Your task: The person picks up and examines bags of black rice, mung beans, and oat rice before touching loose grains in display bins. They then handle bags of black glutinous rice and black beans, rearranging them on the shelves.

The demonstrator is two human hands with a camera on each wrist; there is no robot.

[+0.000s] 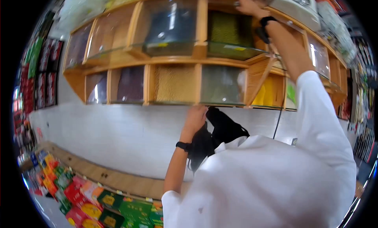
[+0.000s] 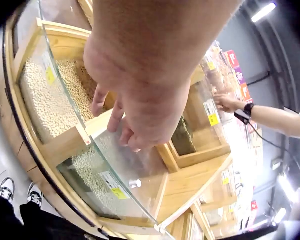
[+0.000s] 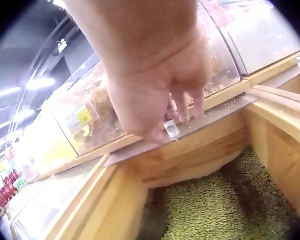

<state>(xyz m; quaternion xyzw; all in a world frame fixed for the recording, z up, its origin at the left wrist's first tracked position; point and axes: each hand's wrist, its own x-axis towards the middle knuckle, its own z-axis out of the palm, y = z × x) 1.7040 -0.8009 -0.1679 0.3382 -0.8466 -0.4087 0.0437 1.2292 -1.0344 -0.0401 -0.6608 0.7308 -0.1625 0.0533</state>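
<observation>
The clear lid (image 3: 135, 151) is by the far edge of the bin of green beans (image 3: 205, 210), and the beans under it show bare. That bin sits in the far row of the wooden shelf (image 1: 173, 62), a bit right of its middle. Our right hand (image 1: 252, 7) reaches over to the far edge of the shelf. Its thumb and fingers pinch the small knob (image 3: 172, 129) on the lid.

Our left hand (image 1: 195, 118) is by the near edge of the shelf, next to the front glass (image 2: 108, 165). Its fingers bend loosely and we see nothing in them; we cannot tell if they touch the glass. A black cloth thing (image 1: 226, 127) is just beside it. Yellow grain (image 1: 171, 84) is in the near row. Past the shelf's near edge, by the left, lie red and green boxes (image 1: 134, 210).

The knob is small and only fingertips have it, so we think the lid could slip and bang down on the wood or on our fingers. We lean a long way, so our right arm could bump the hard glass edges. A thin black cord (image 1: 281, 102) hangs by that arm and could catch on a shelf corner and tug our wrist.
</observation>
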